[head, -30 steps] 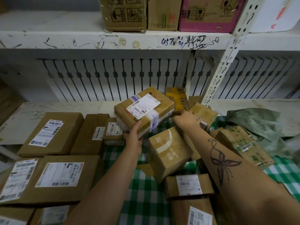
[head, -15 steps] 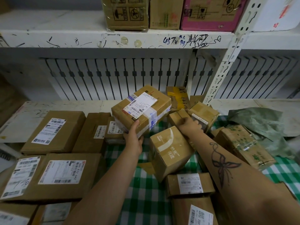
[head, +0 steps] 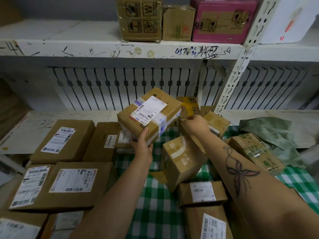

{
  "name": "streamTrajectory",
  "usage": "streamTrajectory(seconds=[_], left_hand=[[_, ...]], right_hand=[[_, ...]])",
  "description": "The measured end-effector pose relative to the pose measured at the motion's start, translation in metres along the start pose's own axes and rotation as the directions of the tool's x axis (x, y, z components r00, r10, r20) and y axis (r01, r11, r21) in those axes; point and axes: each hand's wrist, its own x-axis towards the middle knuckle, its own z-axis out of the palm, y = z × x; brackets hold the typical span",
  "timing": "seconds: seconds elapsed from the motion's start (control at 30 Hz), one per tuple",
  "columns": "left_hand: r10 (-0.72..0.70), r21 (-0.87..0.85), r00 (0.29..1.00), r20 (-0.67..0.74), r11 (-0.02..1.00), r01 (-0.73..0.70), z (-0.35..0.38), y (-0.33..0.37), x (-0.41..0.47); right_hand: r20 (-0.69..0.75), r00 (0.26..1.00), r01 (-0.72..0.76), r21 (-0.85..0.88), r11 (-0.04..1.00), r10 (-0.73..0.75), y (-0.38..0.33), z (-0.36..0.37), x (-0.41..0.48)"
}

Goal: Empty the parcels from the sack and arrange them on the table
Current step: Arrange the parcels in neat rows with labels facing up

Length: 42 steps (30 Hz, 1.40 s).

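Gripping labelled box (head: 150, 116) from underneath w/ L hand (head: 142, 149), ctr frame, above checked cloth (head: 155, 195). Pinching small brown parcel (head: 184, 125) w/ R hand (head: 195, 124), just right. Crumpled green sack (head: 269, 131) at right edge; contents not visible. Flat parcels (head: 63, 140) on table (head: 20, 133), lower left. Three boxes (head: 177, 23) on upper shelf (head: 103, 49).

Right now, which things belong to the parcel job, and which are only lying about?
Job: left hand, taped parcel; right hand, small parcel; flat parcels at left; green sack.
Lying about: pink box and brown boxes on the upper shelf.
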Motion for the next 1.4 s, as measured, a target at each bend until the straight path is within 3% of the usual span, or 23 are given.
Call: streamTrajectory(seconds=[0.17,0.37,0.47,0.57,0.7,0.83,0.9,1.03,1.1,1.23,1.4], left_hand=[[0.069,-0.036,0.997,0.037,0.997,-0.067,-0.008,0.028,-0.015],[0.091,-0.113,0.993,0.078,0.990,-0.082,-0.036,0.065,-0.031],[0.123,-0.107,0.989,0.083,0.988,-0.114,-0.051,0.078,-0.039],[0.132,-0.068,0.988,0.079,0.990,-0.127,-0.062,0.089,-0.044],[0.103,-0.072,0.990,0.095,0.993,-0.096,-0.070,0.097,-0.048],[0.128,-0.096,0.987,0.096,0.988,-0.119,-0.076,0.100,-0.051],[0.101,-0.153,0.988,0.118,0.985,-0.083,-0.076,0.100,-0.055],[-0.009,0.044,0.966,0.257,0.999,-0.003,-0.060,0.091,-0.086],[-0.034,0.080,0.949,0.313,0.997,0.009,-0.049,0.083,-0.098],[-0.003,0.137,0.975,0.220,0.990,-0.028,-0.053,0.070,-0.104],[0.015,0.148,0.992,0.129,0.988,-0.035,-0.085,0.060,-0.118]], right_hand=[[-0.071,0.993,0.107,0.176,0.979,-0.096,-0.034,0.003,-0.023],[-0.023,0.976,0.210,0.387,0.898,-0.218,-0.063,0.008,-0.046],[-0.001,0.980,0.174,0.483,0.858,-0.198,-0.077,0.009,-0.056],[0.116,0.966,0.103,0.641,0.761,-0.229,-0.088,0.007,-0.064],[0.170,0.941,0.094,0.697,0.711,-0.291,-0.091,0.011,-0.070],[0.100,0.962,0.092,0.760,0.644,-0.255,-0.089,0.017,-0.079],[0.018,0.985,0.089,0.796,0.599,-0.171,-0.089,0.025,-0.083],[-0.047,0.998,0.020,0.827,0.562,0.035,-0.089,0.049,-0.101],[-0.059,0.996,0.013,0.832,0.555,0.066,-0.085,0.060,-0.109],[-0.054,0.989,-0.033,0.828,0.559,0.138,-0.062,0.069,-0.118],[0.020,0.999,0.006,0.660,0.751,-0.025,-0.030,0.055,-0.128]])
